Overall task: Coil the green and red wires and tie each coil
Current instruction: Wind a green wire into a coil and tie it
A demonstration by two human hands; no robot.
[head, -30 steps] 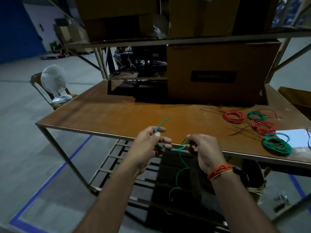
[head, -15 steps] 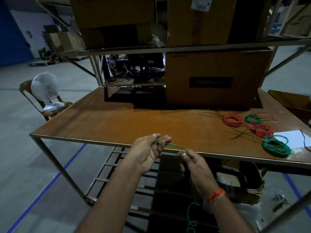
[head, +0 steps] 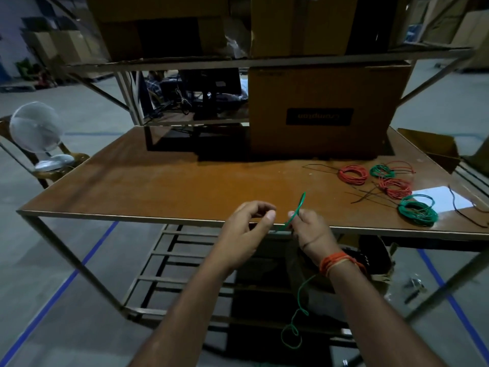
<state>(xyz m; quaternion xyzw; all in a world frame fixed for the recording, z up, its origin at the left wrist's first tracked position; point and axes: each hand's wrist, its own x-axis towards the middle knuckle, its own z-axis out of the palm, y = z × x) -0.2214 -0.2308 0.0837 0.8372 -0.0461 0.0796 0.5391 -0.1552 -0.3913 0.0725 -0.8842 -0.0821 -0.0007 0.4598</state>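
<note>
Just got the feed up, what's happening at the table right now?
A person stands at the near edge of the table, working a loose green wire. The right hand pinches it near its upper end, and the rest trails down toward the floor, uncoiled. The left hand is right beside it with curled fingers; whether it touches the wire is unclear. Two red coils and two green coils already lie on the table's right side.

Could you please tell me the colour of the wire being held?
Green wire, head view.
</note>
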